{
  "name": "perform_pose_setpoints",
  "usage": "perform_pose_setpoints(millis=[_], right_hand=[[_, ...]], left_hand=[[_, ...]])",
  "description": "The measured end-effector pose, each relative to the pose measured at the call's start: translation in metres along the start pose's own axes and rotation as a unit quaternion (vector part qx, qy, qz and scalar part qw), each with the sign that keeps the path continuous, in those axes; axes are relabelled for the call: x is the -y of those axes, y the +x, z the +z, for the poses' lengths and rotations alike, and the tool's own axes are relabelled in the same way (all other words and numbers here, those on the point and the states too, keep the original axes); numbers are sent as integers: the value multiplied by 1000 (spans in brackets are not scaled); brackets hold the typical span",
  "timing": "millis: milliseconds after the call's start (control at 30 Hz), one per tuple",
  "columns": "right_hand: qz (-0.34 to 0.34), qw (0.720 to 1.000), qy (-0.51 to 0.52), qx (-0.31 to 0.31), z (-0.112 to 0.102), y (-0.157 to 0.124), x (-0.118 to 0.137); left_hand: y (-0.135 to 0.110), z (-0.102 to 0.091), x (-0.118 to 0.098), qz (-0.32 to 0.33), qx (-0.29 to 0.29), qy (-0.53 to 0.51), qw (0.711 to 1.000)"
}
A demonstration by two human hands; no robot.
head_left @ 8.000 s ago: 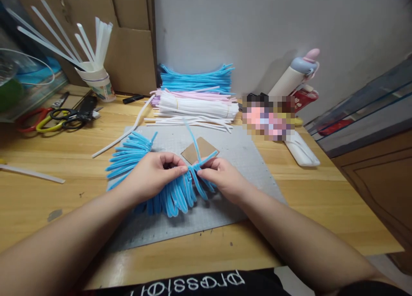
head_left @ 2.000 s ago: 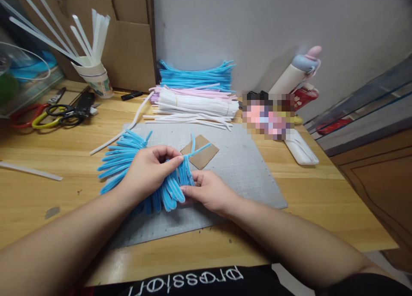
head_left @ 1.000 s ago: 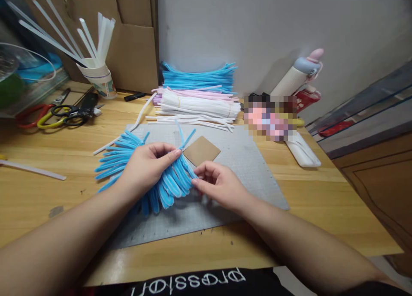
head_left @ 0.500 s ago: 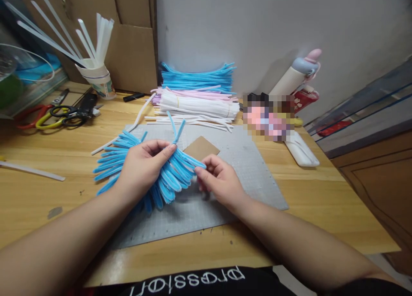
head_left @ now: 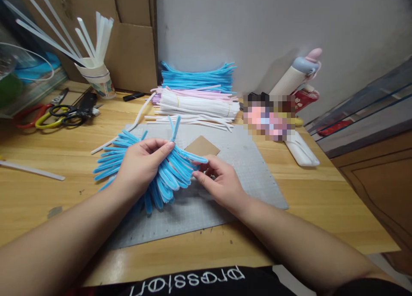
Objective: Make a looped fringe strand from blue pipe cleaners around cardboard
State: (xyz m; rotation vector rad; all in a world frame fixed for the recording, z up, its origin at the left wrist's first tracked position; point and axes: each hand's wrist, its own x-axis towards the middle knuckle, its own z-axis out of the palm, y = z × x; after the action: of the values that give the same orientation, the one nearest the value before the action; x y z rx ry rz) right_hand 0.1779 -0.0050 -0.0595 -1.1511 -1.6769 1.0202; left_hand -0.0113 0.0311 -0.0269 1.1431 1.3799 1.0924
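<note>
Twin tips closer together than half a second ago, pointing away. My left hand pinches blue chenille-stem fringe above cutting mat, long axis left–right; my right hand touches end loop, grip unclear.

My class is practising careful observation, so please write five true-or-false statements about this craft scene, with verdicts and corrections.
1. The left hand pinches the blue looped piece between thumb and fingers. True.
2. The right hand is down by the scissors. False: it is at the outer tips of the blue loops.
3. A brown cardboard piece lies on the grey mat. True.
4. The white bundle lies nearer the wall than the blue bundle. False: the blue one is nearer the wall.
5. White sticks stand in the cup. True.
</note>
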Motion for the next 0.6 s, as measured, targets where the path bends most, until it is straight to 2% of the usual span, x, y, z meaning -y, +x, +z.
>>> perform_pose_setpoints(millis=[100, 267, 467, 600], right_hand=[[8, 1000, -9, 15, 1, -1, -1], [25, 998, 55, 13, 5, 2, -7], [16, 999, 19, 27, 5, 3, -3], [24, 998, 61, -4, 7, 0, 2]], left_hand=[[0, 1, 0, -7, 7, -38, 999], [0, 2, 1, -10, 10, -43, 999], [1, 2, 1, 6, 19, -27, 999], [0, 3, 1, 21, 9, -15, 1000]])
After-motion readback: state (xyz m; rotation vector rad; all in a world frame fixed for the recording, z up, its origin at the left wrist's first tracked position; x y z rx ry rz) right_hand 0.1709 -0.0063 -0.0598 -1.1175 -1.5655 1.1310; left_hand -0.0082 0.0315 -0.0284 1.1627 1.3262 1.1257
